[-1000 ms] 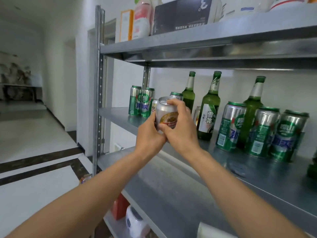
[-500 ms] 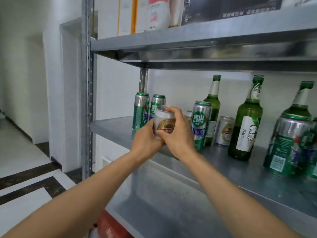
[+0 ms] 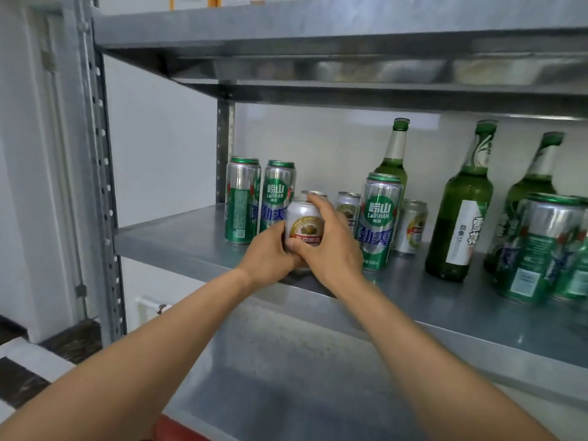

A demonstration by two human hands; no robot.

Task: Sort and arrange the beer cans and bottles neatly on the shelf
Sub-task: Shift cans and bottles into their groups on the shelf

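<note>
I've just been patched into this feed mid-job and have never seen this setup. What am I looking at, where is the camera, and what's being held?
There is no machine here. A person works with bare hands, and the one picture comes from a wide-angle camera worn on their head, looking forward and down along both arms. The left hand and right hand together grip a small silver can with a red-and-gold label, low at the front of a grey metal shelf. The hands hide whether it stands on the shelf yet. On that shelf stand two tall green cans at the left, a third green can just right of the hands, short silver cans behind, three green glass bottles towards the back, and more green cans far right.
</note>
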